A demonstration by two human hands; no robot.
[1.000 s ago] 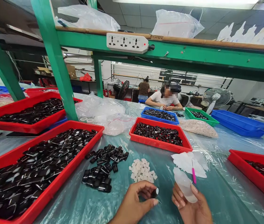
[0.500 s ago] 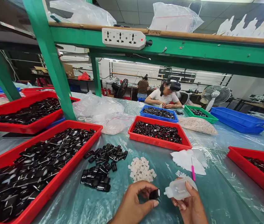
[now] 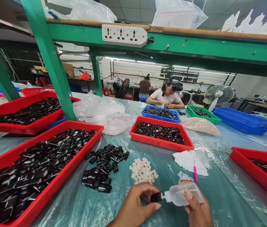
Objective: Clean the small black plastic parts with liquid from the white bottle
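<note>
Between the thumb and fingers of my left hand [image 3: 139,203] is a small black plastic casing [image 3: 156,197], its end turned to the right. My right hand [image 3: 198,206] grips a translucent squeeze bottle [image 3: 184,194], tilted sideways, with its nozzle at the end of the casing. Just beyond my hands lies a heap of small white blocks [image 3: 143,171]. To its left are loose black casings [image 3: 100,178] in a pile. Tiny clear pieces [image 3: 184,176] lie behind the bottle, near white paper [image 3: 190,160] and a pink-handled tool [image 3: 195,174].
Red trays of black casings stand at the left [image 3: 76,164], middle [image 3: 161,147] and right [image 3: 239,162]. A green shelf beam [image 3: 194,44] with a power strip [image 3: 124,35] crosses above the table. Across the table, a person [image 3: 168,94] sits behind a blue tray [image 3: 159,117].
My right hand has turned the bottle and brought its nozzle against the end of the black casing. My left hand has stayed nearly still.
</note>
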